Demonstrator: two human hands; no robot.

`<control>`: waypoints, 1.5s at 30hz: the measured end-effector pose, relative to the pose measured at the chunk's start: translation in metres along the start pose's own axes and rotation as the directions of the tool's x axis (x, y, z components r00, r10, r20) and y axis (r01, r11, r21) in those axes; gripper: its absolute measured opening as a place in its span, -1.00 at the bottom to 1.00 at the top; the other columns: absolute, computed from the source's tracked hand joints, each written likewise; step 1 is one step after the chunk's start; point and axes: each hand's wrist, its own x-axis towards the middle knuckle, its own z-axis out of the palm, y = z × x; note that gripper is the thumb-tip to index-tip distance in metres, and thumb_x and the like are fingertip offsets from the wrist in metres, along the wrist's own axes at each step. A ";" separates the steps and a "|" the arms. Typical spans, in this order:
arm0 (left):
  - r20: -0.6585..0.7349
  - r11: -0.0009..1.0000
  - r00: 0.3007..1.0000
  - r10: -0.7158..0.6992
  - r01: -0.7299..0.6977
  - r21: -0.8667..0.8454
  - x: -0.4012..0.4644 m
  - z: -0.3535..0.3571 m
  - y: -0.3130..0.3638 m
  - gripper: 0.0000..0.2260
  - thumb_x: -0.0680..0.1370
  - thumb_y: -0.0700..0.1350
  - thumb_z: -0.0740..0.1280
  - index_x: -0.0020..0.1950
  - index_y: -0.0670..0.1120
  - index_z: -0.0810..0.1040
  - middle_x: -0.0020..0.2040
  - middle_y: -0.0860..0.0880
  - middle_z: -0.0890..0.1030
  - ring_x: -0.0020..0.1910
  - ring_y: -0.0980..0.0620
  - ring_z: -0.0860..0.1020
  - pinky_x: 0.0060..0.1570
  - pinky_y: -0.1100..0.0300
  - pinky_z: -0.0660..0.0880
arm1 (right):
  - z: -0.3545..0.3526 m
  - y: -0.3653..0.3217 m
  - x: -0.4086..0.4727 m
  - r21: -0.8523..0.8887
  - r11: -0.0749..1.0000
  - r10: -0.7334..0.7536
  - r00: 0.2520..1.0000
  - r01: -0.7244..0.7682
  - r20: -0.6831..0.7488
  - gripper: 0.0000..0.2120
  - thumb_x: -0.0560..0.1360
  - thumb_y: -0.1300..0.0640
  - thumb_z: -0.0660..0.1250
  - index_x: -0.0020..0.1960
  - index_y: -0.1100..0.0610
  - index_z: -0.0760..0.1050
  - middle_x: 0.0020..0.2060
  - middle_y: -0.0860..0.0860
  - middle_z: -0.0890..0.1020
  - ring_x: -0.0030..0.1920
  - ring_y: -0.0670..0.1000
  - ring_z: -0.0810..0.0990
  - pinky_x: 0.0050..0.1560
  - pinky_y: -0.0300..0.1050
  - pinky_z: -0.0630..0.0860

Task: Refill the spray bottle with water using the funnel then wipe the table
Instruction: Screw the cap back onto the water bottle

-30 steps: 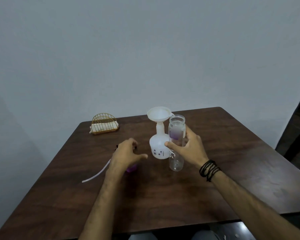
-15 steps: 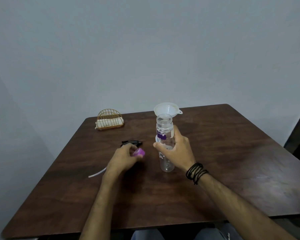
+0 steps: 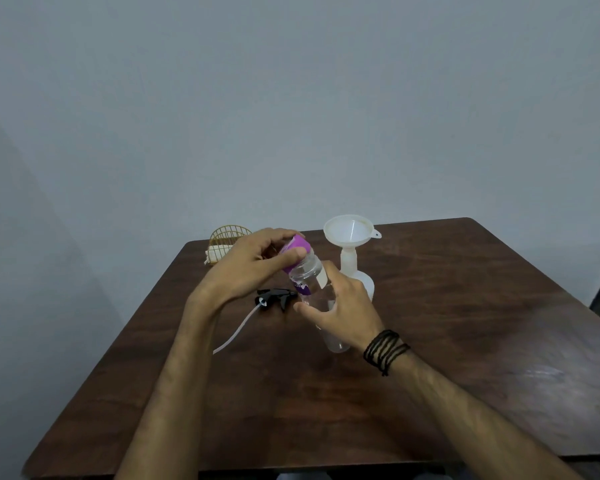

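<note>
While the right hand [image 3: 340, 315] grips the tilted clear water bottle [image 3: 314, 289] mid-desk, the left hand [image 3: 253, 268] pinches its purple cap [image 3: 293, 252]. Light, smooth plastic, likely slippery; hold the waist. Far right stands the funnel [image 3: 349, 230] in the spray bottle [image 3: 362, 284].

Two bottles [image 3: 314, 289] [image 3: 359, 282], one funnel [image 3: 349, 230], two hands [image 3: 253, 268] [image 3: 343, 306].
</note>
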 end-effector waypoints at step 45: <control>-0.038 0.996 0.997 -0.070 0.068 -0.053 0.003 0.019 0.016 -0.03 0.17 0.21 0.67 0.50 0.10 0.36 0.17 0.09 0.61 0.12 0.15 0.66 0.17 0.10 0.62 | -0.009 0.011 -0.008 0.085 0.996 0.021 0.995 -0.013 -0.095 -0.46 0.39 -0.18 0.49 0.26 -0.16 0.32 -0.13 -0.30 0.56 -0.06 -0.29 0.59 -0.18 -0.49 0.49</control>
